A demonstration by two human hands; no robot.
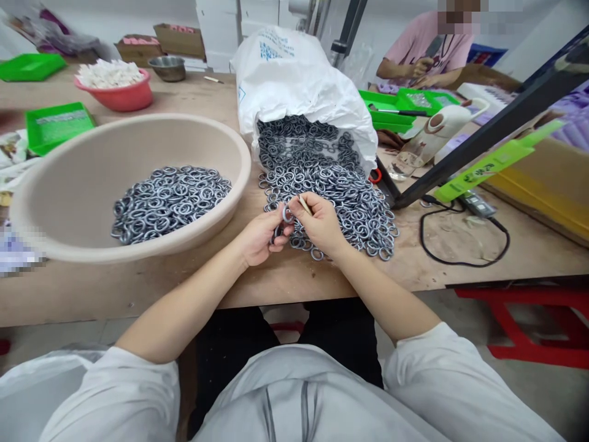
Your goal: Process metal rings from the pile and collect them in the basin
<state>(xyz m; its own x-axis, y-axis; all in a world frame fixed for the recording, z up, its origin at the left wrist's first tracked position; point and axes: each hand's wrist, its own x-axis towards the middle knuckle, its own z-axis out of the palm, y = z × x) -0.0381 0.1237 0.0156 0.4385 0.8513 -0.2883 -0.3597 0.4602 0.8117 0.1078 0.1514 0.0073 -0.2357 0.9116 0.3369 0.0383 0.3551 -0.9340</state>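
1. While my left hand (pixel 263 236) pinches one small grey metal ring (pixel 288 215) at the fingertips, my right hand (pixel 322 224) grips a thin pale stick (pixel 305 204), touching that ring from its right.
2. Both hands rest on the wooden surface (pixel 322 276) at the near edge of the heap of grey rings (pixel 331 184).
3. Left sits the beige plastic basin (pixel 69 184); beyond, the white sack (pixel 299 80).

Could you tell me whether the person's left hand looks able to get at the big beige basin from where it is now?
Probably yes: the left hand is beside the basin, with only bare table between them, though it already holds a ring.
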